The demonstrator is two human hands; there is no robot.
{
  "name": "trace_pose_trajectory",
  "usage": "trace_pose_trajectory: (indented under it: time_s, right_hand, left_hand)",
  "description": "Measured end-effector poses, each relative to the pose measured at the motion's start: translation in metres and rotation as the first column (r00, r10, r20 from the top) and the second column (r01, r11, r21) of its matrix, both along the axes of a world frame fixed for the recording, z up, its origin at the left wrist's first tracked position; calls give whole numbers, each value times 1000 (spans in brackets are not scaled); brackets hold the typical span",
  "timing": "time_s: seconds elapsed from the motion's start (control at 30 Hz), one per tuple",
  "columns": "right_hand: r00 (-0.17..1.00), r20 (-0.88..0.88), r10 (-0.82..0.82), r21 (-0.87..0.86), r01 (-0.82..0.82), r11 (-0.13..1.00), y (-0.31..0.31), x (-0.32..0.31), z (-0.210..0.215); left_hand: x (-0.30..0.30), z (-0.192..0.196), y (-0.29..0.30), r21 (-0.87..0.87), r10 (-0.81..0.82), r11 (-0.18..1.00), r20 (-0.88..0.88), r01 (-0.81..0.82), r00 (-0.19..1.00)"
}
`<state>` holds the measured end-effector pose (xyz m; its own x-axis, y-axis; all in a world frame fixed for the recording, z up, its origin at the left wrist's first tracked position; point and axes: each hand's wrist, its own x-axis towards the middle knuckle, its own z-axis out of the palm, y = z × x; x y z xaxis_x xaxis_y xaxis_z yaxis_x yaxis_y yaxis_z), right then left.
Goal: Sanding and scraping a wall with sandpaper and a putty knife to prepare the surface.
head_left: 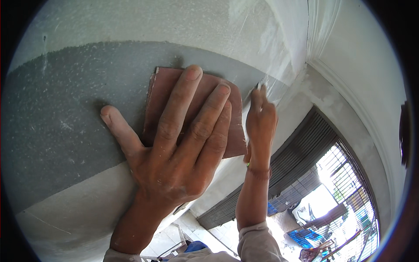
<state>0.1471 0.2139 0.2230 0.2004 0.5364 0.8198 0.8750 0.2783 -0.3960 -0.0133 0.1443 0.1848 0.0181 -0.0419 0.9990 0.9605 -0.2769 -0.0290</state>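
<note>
My left hand (176, 163) lies spread over a reddish-brown sheet of sandpaper (163, 89), pressing it flat to the wall. One finger stretches away to the left, off the sheet, against the dark grey band (83, 91) of the wall. Farther right, my right hand (262, 124) is closed and raised near the wall's corner. A thin, light-tipped piece (260, 85) juts up from its fingers, too blurred and small to name. A band circles that wrist.
Pale plaster (166, 22) lies above the grey band. At the right are a ribbed dark shutter (301, 150) and a bright barred opening (349, 196) with blue and other items by it. Moulding (349, 83) runs along the upper right.
</note>
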Motion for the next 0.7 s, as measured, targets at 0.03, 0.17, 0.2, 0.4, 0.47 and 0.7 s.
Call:
trace_pose_trajectory:
  time_s: [0.03,0.17,0.2,0.4,0.47,0.7]
  right_hand:
    - [1000,-22,9,-4,-9,1000,1,3,3]
    - [1000,14,4,-49,-3,999,-4,-4,0]
    - [1000,16,-3,-43,4,999,-4,-2,2]
    - [997,-18,76,75,-75,994,4,-1,6]
    - [999,-13,33,7,-33,999,-6,-5,2]
    - [998,-42,56,6,-56,998,-1,-4,5]
  left_hand:
    - [0,0,-2,0,-6,1000,-1,6,1000]
    - [-2,0,-1,-18,0,1000,1,0,1000]
    - [-1,-1,-2,-17,5,1000,-4,-5,1000]
    - [7,1,-2,-112,27,994,59,-20,998]
    - [7,1,-2,-142,18,990,64,-9,998]
    - [6,1,-1,-157,-18,987,62,28,998]
